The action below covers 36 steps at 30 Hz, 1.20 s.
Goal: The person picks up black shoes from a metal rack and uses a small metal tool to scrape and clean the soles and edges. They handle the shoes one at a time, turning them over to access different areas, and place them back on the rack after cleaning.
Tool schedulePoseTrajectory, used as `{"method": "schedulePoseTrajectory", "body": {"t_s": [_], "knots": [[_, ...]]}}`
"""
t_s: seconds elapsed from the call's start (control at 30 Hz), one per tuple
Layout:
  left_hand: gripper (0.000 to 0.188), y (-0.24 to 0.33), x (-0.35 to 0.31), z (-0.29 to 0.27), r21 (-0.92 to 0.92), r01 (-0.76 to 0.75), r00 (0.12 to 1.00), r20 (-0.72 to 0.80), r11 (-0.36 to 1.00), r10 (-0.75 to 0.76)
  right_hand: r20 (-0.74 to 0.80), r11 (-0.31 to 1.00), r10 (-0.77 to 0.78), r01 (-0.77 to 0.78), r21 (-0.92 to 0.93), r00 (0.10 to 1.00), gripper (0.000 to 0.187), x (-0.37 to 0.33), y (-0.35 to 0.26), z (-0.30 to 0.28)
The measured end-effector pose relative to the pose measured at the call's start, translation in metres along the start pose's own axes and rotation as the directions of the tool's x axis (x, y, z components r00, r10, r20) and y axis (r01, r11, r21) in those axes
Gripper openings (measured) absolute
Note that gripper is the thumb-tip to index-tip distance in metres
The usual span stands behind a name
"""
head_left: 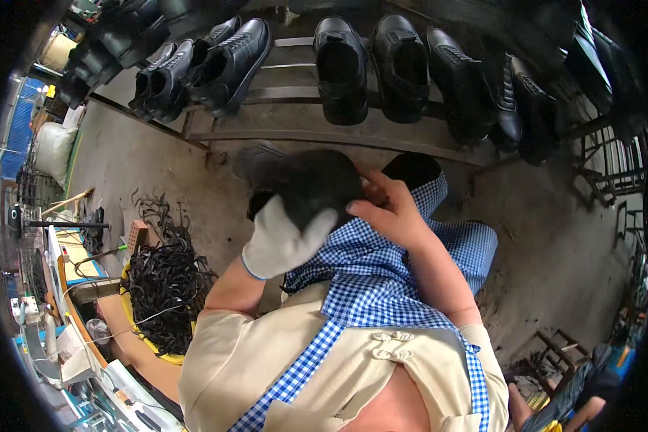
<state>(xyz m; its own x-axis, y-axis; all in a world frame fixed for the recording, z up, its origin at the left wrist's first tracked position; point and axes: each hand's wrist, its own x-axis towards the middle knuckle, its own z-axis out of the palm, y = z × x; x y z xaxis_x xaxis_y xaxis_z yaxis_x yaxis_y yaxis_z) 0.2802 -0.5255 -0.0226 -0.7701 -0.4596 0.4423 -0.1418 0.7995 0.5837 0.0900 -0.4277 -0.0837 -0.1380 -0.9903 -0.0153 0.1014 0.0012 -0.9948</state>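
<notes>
A black shoe (302, 180) rests on my lap over a blue-and-white checked apron (381, 273). My left hand (284, 237), in a white cloth glove, grips the shoe from below and on its near side. My bare right hand (389, 209) is at the shoe's right side, fingers curled against its opening. The toe points away to the left. Most of the shoe's inside is hidden by my hands.
A wooden rack (317, 133) ahead carries several black shoes (342, 68). A yellow tub (147, 342) heaped with black laces (165, 281) stands at my left, next to a cluttered bench (79, 288). Bare concrete floor (554, 237) lies to the right, with a small stool (554, 349).
</notes>
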Motion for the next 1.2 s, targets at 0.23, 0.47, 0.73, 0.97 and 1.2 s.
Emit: {"method": "schedulePoseTrajectory", "body": {"t_s": [0.23,0.47,0.73,0.97,1.2], "knots": [[0.039,0.000,-0.019,0.074,0.407,-0.158,0.683,0.703,0.900,-0.198,0.152,0.736,0.347,-0.370,0.566,0.925,0.045,-0.006,0.077,-0.011],[0.056,0.020,0.025,-0.017,-0.086,-0.270,0.963,-0.042,0.959,0.267,0.150,0.543,0.298,-0.296,0.786,0.943,0.060,-0.040,0.129,-0.047],[0.085,-0.002,0.038,0.010,-0.670,0.172,0.896,-0.198,0.722,-0.398,0.141,0.584,0.398,-0.369,0.724,0.907,0.058,-0.066,0.193,-0.052],[0.051,-0.053,0.018,-0.033,-0.429,0.399,0.876,-0.084,0.811,-0.475,0.136,0.433,0.516,-0.394,0.811,0.846,0.059,-0.060,0.101,-0.031],[0.055,-0.142,-0.037,-0.066,-0.923,0.275,0.772,0.045,0.270,-0.634,0.148,0.663,0.014,-0.120,0.739,0.989,0.054,-0.018,0.051,-0.032]]}}
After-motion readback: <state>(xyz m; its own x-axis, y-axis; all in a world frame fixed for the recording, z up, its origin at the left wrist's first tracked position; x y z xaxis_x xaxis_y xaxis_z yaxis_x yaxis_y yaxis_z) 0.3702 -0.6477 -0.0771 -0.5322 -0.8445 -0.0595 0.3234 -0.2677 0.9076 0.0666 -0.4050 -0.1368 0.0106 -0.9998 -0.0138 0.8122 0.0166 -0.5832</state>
